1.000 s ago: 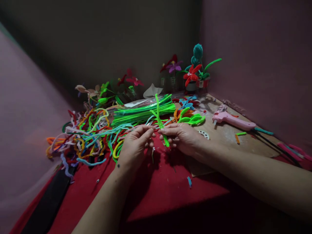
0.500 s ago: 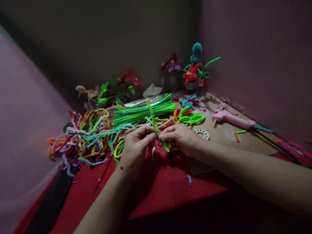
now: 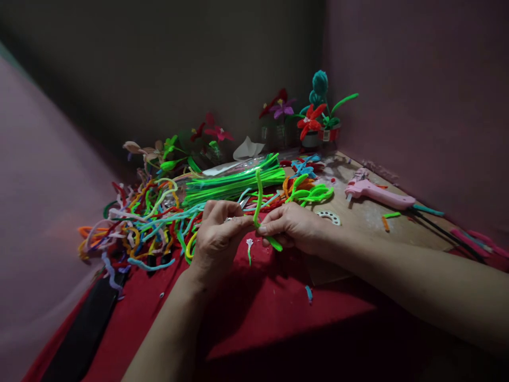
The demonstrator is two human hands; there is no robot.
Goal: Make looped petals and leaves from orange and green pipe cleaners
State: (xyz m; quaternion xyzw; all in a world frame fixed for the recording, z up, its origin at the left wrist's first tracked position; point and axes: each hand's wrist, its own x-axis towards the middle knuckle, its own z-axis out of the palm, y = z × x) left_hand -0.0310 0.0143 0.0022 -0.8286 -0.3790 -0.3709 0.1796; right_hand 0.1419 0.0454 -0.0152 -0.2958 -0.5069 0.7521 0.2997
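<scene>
- The green pipe cleaner (image 3: 259, 193) is at the centre, between the two hands. One length rises towards 12 o'clock, curving slightly; a shorter end pokes out towards 4 o'clock.
- The left hand (image 3: 217, 233), on its 9 o'clock side, has its grip together, thumb and finger apparently pinching the stem near the bend.
- The right hand (image 3: 298, 225), on its 3 o'clock side, is clamped on the same stem, just beside the left fingertips.
- How far along: the held piece is bent, but its upper length stands loose and its lower end is free, so the shaping looks partial. Whether strands are twisted together under the fingers, I cannot tell.
- Made-up pieces: a red flower (image 3: 311, 120) stands in a pot at 1 o'clock, and green loops (image 3: 317, 195) lie at 2 o'clock, apparently shaped but unattached to the held piece.
- Unworked stock: a green bundle (image 3: 234, 183) lies near 11 o'clock, and a mixed heap of stems (image 3: 145, 215) spreads towards 9 and 10 o'clock.
- Nearby on the bench, a white ring with holes (image 3: 334, 218) lies at 3 o'clock, and a pink glue gun (image 3: 377, 195) rests farther out, between 2 and 3 o'clock.
- A small white-tipped green piece (image 3: 249, 250) lies at 7 o'clock, a blue scrap (image 3: 309, 294) near 5 o'clock.
</scene>
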